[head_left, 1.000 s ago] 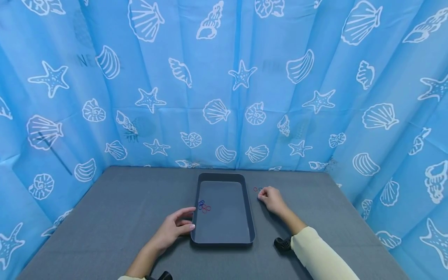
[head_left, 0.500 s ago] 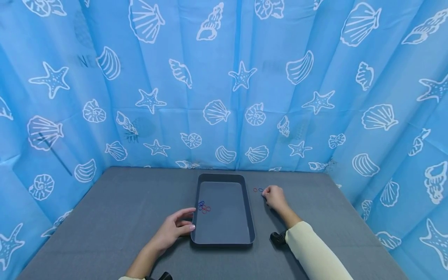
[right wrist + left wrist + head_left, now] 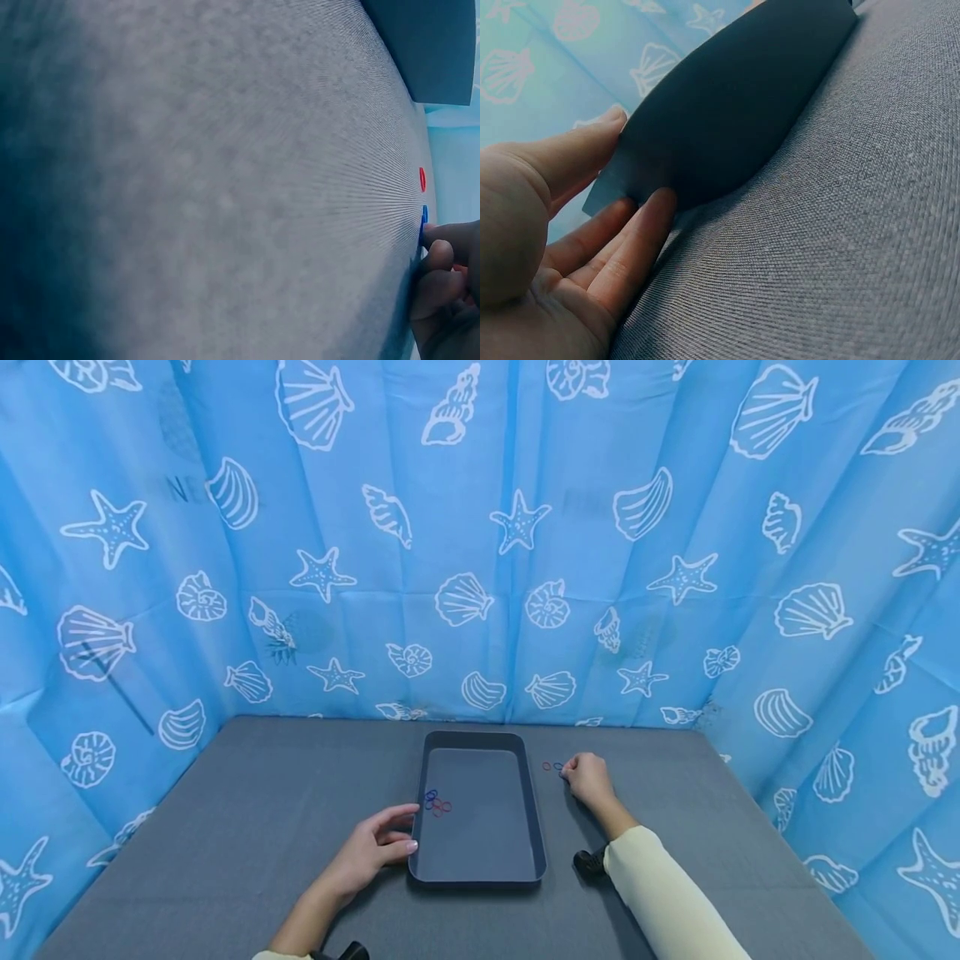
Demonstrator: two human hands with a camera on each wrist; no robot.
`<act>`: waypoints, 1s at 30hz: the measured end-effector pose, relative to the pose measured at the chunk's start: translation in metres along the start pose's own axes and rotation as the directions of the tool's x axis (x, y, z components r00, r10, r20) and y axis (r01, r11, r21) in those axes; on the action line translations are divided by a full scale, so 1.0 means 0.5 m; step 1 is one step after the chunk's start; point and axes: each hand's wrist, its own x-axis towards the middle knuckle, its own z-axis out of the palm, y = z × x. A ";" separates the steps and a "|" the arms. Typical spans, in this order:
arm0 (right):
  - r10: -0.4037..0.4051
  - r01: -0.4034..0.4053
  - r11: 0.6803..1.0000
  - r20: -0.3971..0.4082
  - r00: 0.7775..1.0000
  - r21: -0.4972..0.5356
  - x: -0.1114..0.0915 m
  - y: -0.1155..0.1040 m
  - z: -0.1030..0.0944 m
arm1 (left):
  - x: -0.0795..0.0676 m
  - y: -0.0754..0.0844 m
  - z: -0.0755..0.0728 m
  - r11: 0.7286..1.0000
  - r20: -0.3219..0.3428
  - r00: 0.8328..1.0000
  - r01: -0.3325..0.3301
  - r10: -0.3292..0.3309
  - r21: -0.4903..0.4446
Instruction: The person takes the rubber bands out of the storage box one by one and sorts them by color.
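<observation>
My left hand [image 3: 363, 853] rests at the left side of a dark grey tray [image 3: 537, 831], its fingertips and thumb touching the wall. The left wrist view shows the thumb at the rim and loosely bent fingers against the outer wall. Several red and blue rubber bands [image 3: 438, 807] lie inside the tray, near its left wall. Right of the tray, my right hand [image 3: 588, 777] is low over the table, thumb and forefinger pinching a blue rubber band [image 3: 421, 231]. Another blue rubber band [image 3: 558, 767] and a red rubber band [image 3: 546, 767] lie just left of those fingertips.
Grey cloth covers the table [image 3: 300, 777]. A blue curtain [image 3: 480, 552] with white shells and starfish stands along the back and both sides. Black wrist devices sit under both sleeves, one below the right forearm [image 3: 618, 818].
My right hand has moved slightly away and to the right, from near the tray's right side to beside the two loose rubber bands. The left hand and the tray have stayed put.
</observation>
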 end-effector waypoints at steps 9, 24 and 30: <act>0.009 -0.009 1.000 -0.015 1.000 -0.005 0.002 -0.002 0.000 | -0.005 0.008 0.003 1.000 -0.004 1.000 0.002 -0.002 0.009; 0.118 -0.121 0.927 0.029 0.993 0.354 0.003 0.018 -0.002 | -0.003 0.006 0.001 1.000 -0.010 1.000 0.006 -0.006 0.005; 0.125 -0.130 0.897 0.040 0.991 0.423 0.002 0.012 -0.007 | 0.001 -0.001 0.000 1.000 -0.011 1.000 0.004 -0.004 0.003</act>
